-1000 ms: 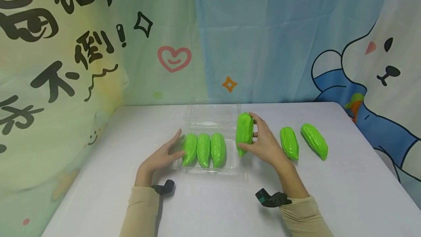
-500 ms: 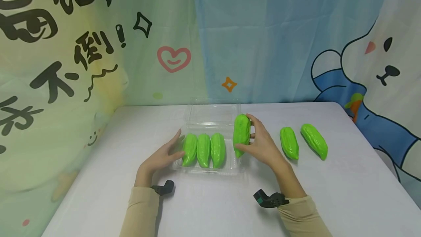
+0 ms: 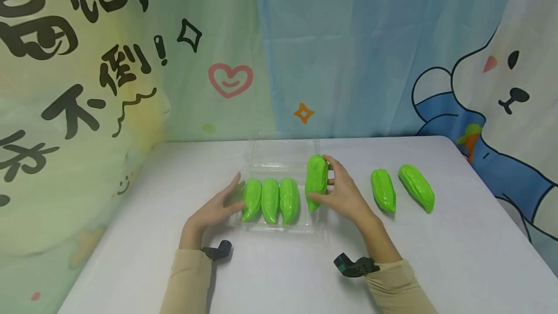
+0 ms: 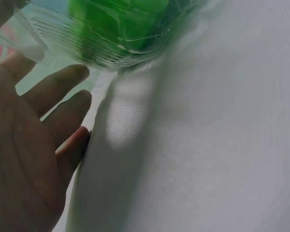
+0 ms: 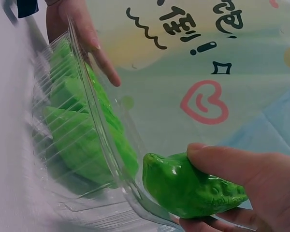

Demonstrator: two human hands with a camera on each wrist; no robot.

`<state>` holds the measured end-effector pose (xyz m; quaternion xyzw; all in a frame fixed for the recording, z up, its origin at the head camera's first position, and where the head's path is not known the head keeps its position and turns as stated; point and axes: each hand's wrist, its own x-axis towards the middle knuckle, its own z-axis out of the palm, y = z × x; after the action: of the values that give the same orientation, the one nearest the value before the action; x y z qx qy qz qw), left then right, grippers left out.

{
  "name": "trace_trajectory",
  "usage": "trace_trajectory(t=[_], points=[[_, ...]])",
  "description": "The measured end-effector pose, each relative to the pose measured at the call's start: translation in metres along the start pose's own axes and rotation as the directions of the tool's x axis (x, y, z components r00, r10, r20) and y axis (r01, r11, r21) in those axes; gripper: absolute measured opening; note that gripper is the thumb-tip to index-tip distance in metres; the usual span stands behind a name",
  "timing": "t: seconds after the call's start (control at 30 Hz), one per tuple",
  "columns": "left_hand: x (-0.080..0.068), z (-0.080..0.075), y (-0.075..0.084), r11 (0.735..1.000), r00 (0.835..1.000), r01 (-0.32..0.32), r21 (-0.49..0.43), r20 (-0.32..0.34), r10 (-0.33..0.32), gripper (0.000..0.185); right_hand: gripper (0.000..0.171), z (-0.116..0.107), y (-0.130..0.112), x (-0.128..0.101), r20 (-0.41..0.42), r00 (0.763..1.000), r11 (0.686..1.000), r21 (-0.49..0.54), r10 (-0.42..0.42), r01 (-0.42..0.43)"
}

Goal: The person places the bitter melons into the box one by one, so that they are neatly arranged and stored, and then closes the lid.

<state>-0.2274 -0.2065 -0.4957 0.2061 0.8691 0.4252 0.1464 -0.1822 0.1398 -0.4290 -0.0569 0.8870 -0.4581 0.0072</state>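
1. Step in hand: placing a fourth gourd into the clear tray (image 3: 279, 226). The right hand (image 3: 344, 195) grips the green gourd (image 3: 317, 181), thumb below and fingers (image 3: 332, 170) curled over its top end; it hangs tilted over the tray's right side, beside the row.
2. Three gourds (image 3: 270, 199) lie side by side in the tray, filling its left and middle. The open slot is at the right.
3. Left hand (image 3: 215, 209) rests open against the tray's left edge, fingers straight, steadying it; it grips nothing.
4. Two more gourds (image 3: 400, 189) lie on the white surface (image 3: 436, 256), right of the tray, apart from it.
5. Next move, by my reading: lower the held gourd into the right slot, parallel to the row, then let go. The hinged lid (image 3: 281, 151) stands open behind.
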Motion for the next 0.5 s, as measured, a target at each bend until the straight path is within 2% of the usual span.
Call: trace_trajectory(t=[0.07, 0.27, 0.3, 0.5], points=[[-0.0021, 0.0005, 0.0037, 1.000, 1.000, -0.002, -0.004, 0.000, 0.002, 0.083, 0.103, 0.0006, 0.0016, -0.0001, -0.001, 1.000, 1.000, -0.006, 0.004, -0.004], [-0.0011, 0.0020, 0.0034, 1.000, 1.000, -0.017, -0.013, -0.011, 0.017, 0.083, 0.103, 0.0007, 0.0042, -0.0002, -0.017, 1.000, 1.000, -0.015, -0.001, 0.001], [0.0006, 0.0025, -0.0010, 1.000, 1.000, -0.021, -0.009, -0.014, 0.021, 0.083, 0.103, 0.0011, 0.0045, 0.0001, -0.018, 1.000, 1.000, -0.017, -0.006, 0.006], [0.0003, 0.0010, 0.0016, 1.000, 1.000, -0.016, -0.002, -0.015, 0.016, 0.084, 0.102, 0.0062, 0.0040, 0.0039, -0.009, 1.000, 0.999, -0.036, -0.024, 0.024]])
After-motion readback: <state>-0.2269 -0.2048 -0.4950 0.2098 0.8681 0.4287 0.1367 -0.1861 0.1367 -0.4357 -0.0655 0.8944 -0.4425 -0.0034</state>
